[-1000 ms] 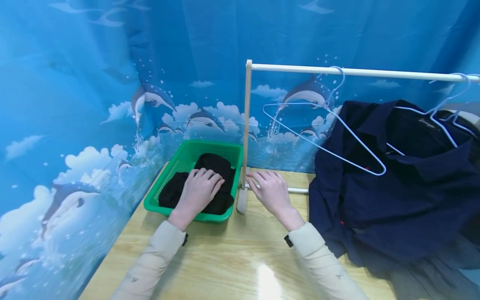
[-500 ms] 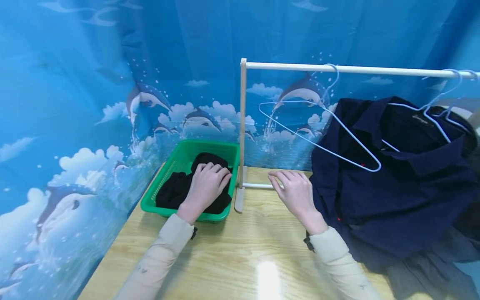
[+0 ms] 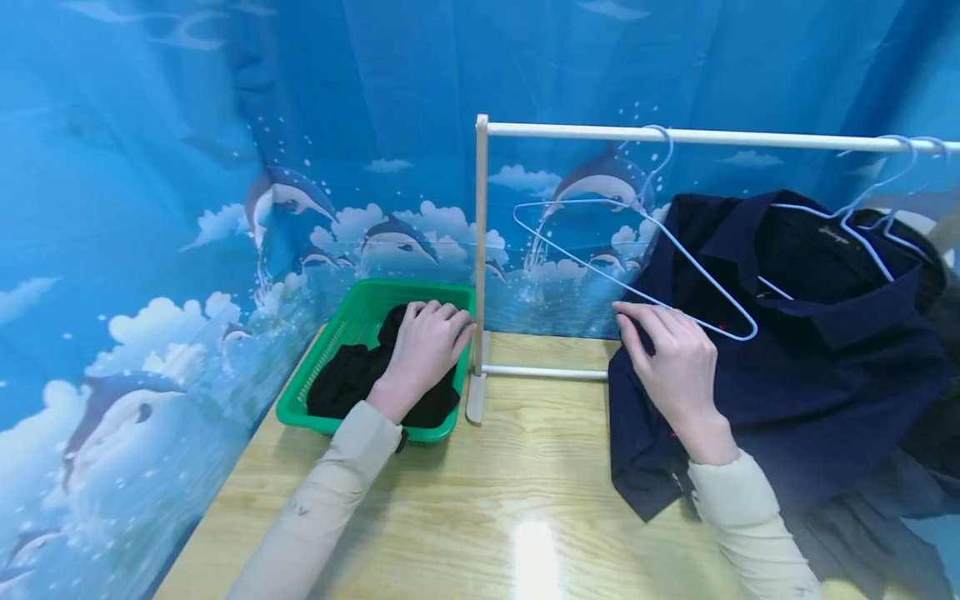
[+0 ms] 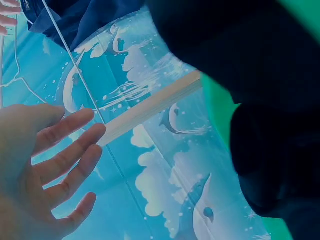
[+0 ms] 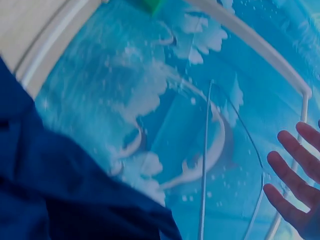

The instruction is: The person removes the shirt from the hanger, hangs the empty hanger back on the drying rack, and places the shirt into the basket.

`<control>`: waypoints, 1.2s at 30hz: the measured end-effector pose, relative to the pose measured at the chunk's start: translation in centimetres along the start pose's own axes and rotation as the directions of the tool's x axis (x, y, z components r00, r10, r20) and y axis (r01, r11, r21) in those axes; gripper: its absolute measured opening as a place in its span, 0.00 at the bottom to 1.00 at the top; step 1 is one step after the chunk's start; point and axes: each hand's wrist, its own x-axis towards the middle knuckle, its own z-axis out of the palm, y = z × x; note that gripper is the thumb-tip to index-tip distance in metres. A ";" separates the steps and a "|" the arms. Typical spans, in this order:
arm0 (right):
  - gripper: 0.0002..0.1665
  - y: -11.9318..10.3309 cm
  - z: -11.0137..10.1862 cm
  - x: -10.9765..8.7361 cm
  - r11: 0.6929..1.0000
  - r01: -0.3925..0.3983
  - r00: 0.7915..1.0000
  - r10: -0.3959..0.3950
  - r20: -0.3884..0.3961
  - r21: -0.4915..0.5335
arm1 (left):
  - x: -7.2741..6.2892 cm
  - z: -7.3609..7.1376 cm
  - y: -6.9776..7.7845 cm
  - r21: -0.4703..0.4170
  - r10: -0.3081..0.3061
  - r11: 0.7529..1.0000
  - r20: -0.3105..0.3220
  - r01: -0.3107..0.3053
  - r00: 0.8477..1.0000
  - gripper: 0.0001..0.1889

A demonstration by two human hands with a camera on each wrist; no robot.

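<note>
1. Head view: a wood-grain surface (image 3: pixel 540 467) carries a white-barred rack (image 3: pixel 750 137).
2. A navy shirt (image 3: pixel 810 392) hangs at the rack's right, behind the right hand (image 3: pixel 671 358); whether they touch I cannot tell.
3. A green basket (image 3: pixel 420 286) stands just beside the rack's left upright.
4. A pale hanger (image 5: pixel 206 150) hangs left of the shirt, its lower corner near the right hand.
5. Black cloth (image 3: pixel 347 379) lies in the basket, below the left hand (image 3: pixel 426 354).
6. Both hands are relaxed, the wrist views showing their fingers spread apart.
</note>
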 end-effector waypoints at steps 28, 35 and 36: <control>0.18 12.1 -9.2 2.2 0.951 -0.246 0.954 0.203 -0.220 -0.188 | 6.7 3.6 -0.8 0.072 -0.164 0.983 -0.057 0.168 0.985 0.20; 0.23 15.5 -11.7 1.8 0.881 -0.349 0.932 0.293 -0.212 -0.318 | 6.9 3.6 -0.7 0.040 -0.160 0.986 -0.063 0.163 0.985 0.18; 0.24 15.8 -12.0 1.8 0.869 -0.369 0.927 0.319 -0.198 -0.331 | 7.0 3.6 -0.7 0.036 -0.162 0.986 -0.060 0.164 0.985 0.18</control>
